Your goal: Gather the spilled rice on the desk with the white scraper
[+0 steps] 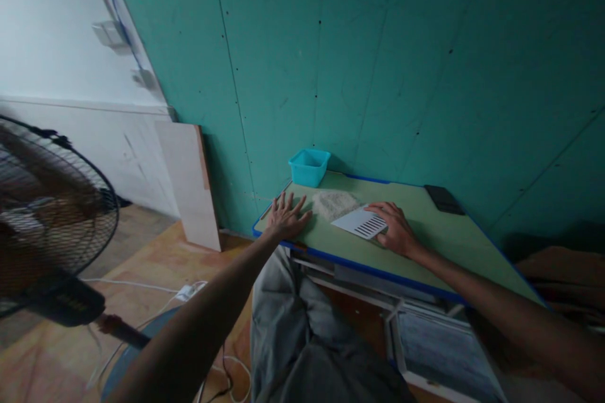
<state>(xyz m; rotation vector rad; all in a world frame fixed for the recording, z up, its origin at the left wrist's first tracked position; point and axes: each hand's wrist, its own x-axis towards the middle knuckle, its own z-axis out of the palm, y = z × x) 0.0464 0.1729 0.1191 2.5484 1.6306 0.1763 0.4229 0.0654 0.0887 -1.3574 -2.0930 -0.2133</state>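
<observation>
A low mound of pale, grainy material (334, 203) lies on the green tabletop (435, 233). My right hand (394, 228) grips a flat white slotted scraper (357, 221) by its right side. The scraper's left edge reaches the near side of the mound, and its row of slots faces up. My left hand (287, 217) rests flat on the table's left end, fingers spread, a little left of the mound. Behind the mound, near the wall, stands a turquoise plastic basin (309, 167); its inside shows only in part.
A dark flat object (444, 199) lies at the table's back right. To my left are a standing fan (51, 214), a leaning board (191, 182), and a power strip (189, 291) with cords on the floor. The green wall (354, 63) borders the table's back.
</observation>
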